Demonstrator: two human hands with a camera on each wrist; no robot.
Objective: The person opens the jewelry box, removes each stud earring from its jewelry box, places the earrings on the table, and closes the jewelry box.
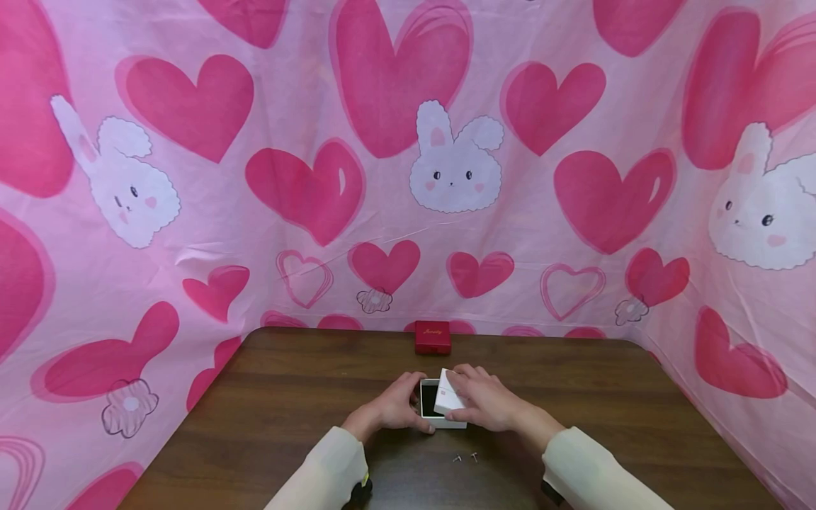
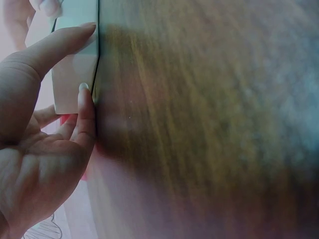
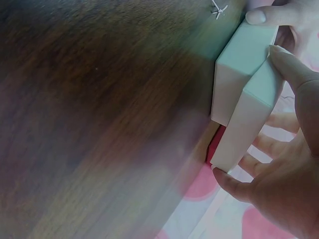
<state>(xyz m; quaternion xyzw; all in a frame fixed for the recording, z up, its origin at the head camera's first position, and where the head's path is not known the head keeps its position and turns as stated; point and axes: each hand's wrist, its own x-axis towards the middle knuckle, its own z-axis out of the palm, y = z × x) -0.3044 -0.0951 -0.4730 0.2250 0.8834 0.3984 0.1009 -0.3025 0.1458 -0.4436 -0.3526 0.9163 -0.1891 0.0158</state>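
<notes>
A small white box [image 1: 451, 424] with a black inside [image 1: 429, 398] stands on the table before me. My left hand [image 1: 397, 405] grips its left side, thumb along the front wall [image 2: 75, 69] and fingers round the far corner. The white lid [image 1: 448, 398] is in my right hand [image 1: 487, 401], pinched between thumb and fingers. It tilts over the right part of the box, leaving the left part uncovered. In the right wrist view, the lid [image 3: 244, 132] leans against the box's edge. Two small silvery pieces, like stud earrings [image 1: 474, 457], lie in front of the box.
A closed red box with gold lettering [image 1: 433, 338] sits at the back edge of the brown wooden table [image 1: 306, 375]. Pink cloth with hearts and rabbits [image 1: 455, 177] hangs behind the table and along both sides.
</notes>
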